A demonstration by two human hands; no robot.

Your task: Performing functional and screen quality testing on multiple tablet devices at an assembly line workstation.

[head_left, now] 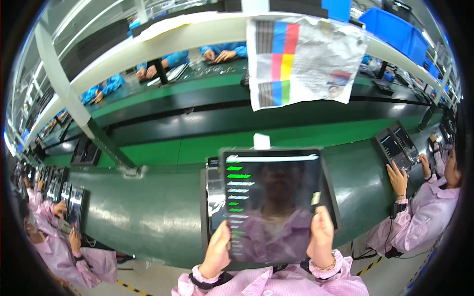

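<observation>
A black tablet (276, 207), its dark screen lit with rows of green and white text, is held up in front of me. My left hand (218, 249) grips its lower left edge, and my right hand (322, 236) closes on the lower right edge. A small pale sticker (316, 198) shows at the screen's right side. Behind the tablet, a black tray (330, 190) lies on the green bench, mostly hidden. To its left a shiny dark panel (215, 190) shows in part. Both wrists wear dark bands.
The green workbench (148, 212) runs left and right. A co-worker (419, 212) handles devices in a black tray (396, 143) at right; others (64, 237) work at left. A colour test sheet (306, 64) hangs from the shelf rail. A post (101, 138) stands left; blue bins (395, 34) sit above.
</observation>
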